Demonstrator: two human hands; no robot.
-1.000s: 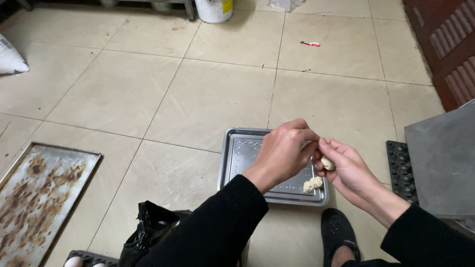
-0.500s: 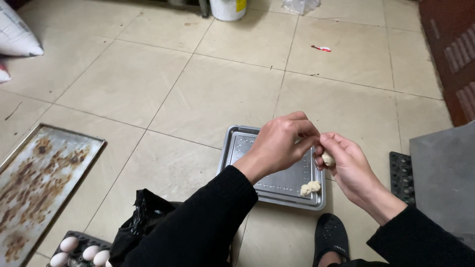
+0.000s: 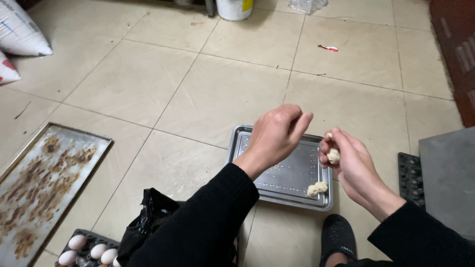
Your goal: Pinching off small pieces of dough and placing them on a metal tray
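Note:
My right hand (image 3: 346, 158) holds a small pale lump of dough (image 3: 334, 156) between its fingers, above the right edge of a small steel tray (image 3: 282, 180) on the tiled floor. My left hand (image 3: 274, 136) hovers over the tray a little apart from the right, fingers loosely curled, holding nothing that shows. A second dough lump (image 3: 316, 188) lies in the tray's near right corner. Both arms wear black sleeves.
A large rusty, stained baking sheet (image 3: 42, 185) lies at the left. An egg carton with several eggs (image 3: 86, 246) and a black plastic bag (image 3: 148, 220) sit near my left arm. White sacks (image 3: 22, 34), a white bucket (image 3: 235, 7), a grey slab (image 3: 448, 180) and a black shoe (image 3: 339, 237) surround the spot.
My left hand has pulled away from the right, which keeps the dough lump. The view shifted, bringing the egg carton and sacks into sight.

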